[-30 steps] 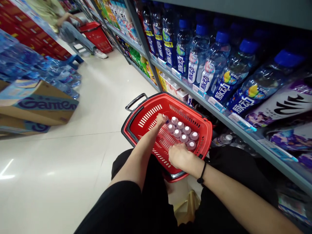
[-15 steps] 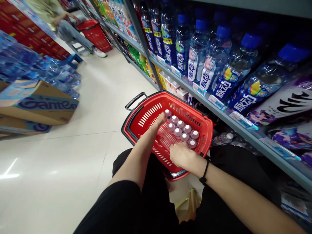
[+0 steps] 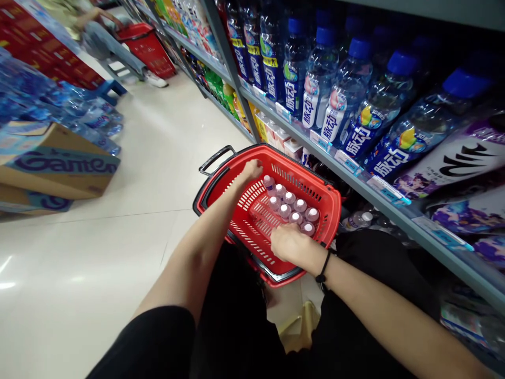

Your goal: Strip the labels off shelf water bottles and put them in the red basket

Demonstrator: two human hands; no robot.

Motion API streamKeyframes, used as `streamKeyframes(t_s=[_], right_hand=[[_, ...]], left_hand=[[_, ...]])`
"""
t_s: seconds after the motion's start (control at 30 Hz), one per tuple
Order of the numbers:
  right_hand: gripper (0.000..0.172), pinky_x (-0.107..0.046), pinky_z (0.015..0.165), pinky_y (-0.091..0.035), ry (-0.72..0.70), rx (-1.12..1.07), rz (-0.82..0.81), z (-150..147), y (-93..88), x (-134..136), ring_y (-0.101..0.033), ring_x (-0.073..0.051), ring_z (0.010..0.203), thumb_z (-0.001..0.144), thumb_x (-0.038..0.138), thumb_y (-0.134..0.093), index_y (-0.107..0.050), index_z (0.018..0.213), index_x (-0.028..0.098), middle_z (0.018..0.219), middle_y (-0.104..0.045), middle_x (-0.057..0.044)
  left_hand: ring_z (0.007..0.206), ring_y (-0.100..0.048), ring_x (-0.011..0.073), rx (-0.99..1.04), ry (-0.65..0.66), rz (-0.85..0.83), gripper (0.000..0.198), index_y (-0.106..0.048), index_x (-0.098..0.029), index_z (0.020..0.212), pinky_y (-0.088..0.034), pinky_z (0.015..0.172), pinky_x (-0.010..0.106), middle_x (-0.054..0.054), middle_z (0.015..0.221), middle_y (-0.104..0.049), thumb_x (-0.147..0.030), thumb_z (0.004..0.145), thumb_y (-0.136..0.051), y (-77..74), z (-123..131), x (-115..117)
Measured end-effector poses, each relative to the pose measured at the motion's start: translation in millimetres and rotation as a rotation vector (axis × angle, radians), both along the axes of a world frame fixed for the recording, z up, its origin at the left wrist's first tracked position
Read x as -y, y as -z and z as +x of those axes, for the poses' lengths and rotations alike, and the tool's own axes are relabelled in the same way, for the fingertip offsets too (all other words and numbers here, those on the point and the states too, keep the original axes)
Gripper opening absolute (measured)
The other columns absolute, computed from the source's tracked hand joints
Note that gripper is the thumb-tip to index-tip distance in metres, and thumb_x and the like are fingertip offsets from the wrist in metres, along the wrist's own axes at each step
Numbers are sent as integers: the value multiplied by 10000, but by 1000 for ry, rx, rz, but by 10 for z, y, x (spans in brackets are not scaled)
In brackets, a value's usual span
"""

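We are facing a big grey shelf (image 3: 434,13), which is standing along the right side of the basket (image 3: 336,208) and running far past it. A pale floor (image 3: 150,152) is spreading out to the left of the basket. Red boxes (image 3: 43,47) and blue water bottles (image 3: 67,105) are making heaps well off to the basket's left. Well past the basket, another person (image 3: 114,45) is sitting low. A carton (image 3: 79,163) is lying left of the basket, and a far basket (image 3: 152,50) is standing beside that person. Our own basket is sitting just in front of our legs (image 3: 232,310). Drinks (image 3: 335,113) with blue caps are lining the shelf, right of the basket.

Our left hand (image 3: 252,168) is hanging over the far part of the basket, near the last small bottle but apart from it. Its fingers are bending in; we cannot tell if they are holding anything. Our right hand (image 3: 288,242) is hovering over the basket's near part, beside the bottles. Its fingers are curling, but their tips are hiding, so we cannot tell about their grip.

Nine small bottles (image 3: 284,211) with white caps are standing inside the basket in two close rows, on its shelf side. A black band (image 3: 323,268) is circling our right wrist, by the basket's near rim.
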State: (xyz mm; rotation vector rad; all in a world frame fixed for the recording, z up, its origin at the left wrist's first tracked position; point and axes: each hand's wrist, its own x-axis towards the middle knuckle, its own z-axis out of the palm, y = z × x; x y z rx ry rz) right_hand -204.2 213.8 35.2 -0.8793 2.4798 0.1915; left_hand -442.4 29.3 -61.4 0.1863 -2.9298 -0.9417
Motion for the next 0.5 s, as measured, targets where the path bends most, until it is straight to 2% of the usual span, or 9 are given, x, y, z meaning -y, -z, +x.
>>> streamKeyframes(t_s=[0.07, 0.13, 0.23, 0.27, 0.3, 0.33, 0.4, 0.47, 0.5], right_hand=[[283, -473, 785, -612, 1, -12, -12, 13, 35, -10, -773, -372, 1004, 936, 63, -517, -750, 1091, 22, 1033, -784, -269], [300, -475, 785, -609, -2, -36, -26, 18, 51, -25, -775, -375, 1000, 932, 57, -514, -745, 1117, 6, 1051, -781, -279], [294, -460, 793, -605, -14, -75, -54, -7, -6, -64, -779, -361, 976, 945, 83, -522, -759, 1110, 24, 1031, -792, -252], [269, -437, 780, -604, -17, -86, -64, -26, -51, -83, -782, -343, 940, 947, 105, -540, -771, 1072, 49, 985, -800, -223], [243, -414, 766, -601, -18, -103, -75, -46, -107, -109, -780, -323, 902, 951, 135, -558, -779, 1030, 75, 940, -802, -193], [230, -400, 762, -596, -15, -131, -91, -64, -174, -141, -774, -308, 881, 963, 166, -565, -779, 1010, 96, 922, -800, -172], [265, -417, 844, -582, -4, -224, -121, -76, -326, -234, -746, -306, 963, 1015, 211, -516, -756, 1077, 115, 1030, -790, -174], [309, -475, 967, -535, -19, -381, -178, -17, -473, -381, -684, -333, 1109, 1054, 213, -443, -702, 1181, 103, 1191, -740, -206], [309, -491, 991, -513, -57, -478, -242, 48, -529, -482, -655, -336, 1138, 1060, 206, -423, -684, 1189, 101, 1213, -720, -208]], left_hand=[[1166, -673, 235, -24, 56, -67, 239, -716, -113, 1181, -526, 1075, 403, 119, 1240, -730, -191, 993, -590, -154, 66, 223], [1206, -650, 256, -59, 78, -133, 325, -719, -104, 1217, -479, 1119, 377, 138, 1276, -730, -137, 958, -525, -282, 195, 490], [1313, -564, 315, -120, 34, -205, 475, -619, -56, 1383, -416, 1178, 449, 193, 1404, -658, -189, 945, -493, -388, 428, 897], [1350, -524, 326, -138, -2, -238, 520, -571, -36, 1428, -393, 1193, 475, 206, 1440, -627, -226, 952, -489, -392, 499, 1018], [1380, -498, 305, -137, -46, -351, 546, -530, -57, 1468, -375, 1209, 458, 182, 1472, -606, -284, 976, -462, -378, 563, 1127], [1437, -440, 330, -130, -85, -375, 623, -460, -22, 1515, -327, 1237, 493, 214, 1524, -548, -347, 983, -460, -346, 619, 1223], [1462, -396, 418, -72, -85, -365, 924, -327, 115, 1543, -300, 1232, 581, 329, 1554, -463, -565, 941, -495, -244, 710, 1387], [1450, -389, 475, 13, -19, -343, 1189, -410, 175, 1457, -339, 1206, 591, 393, 1532, -445, -820, 814, -504, -121, 772, 1524], [1468, -371, 475, 36, 8, -343, 1248, -441, 140, 1458, -342, 1209, 583, 383, 1569, -408, -893, 761, -492, -63, 793, 1584]])
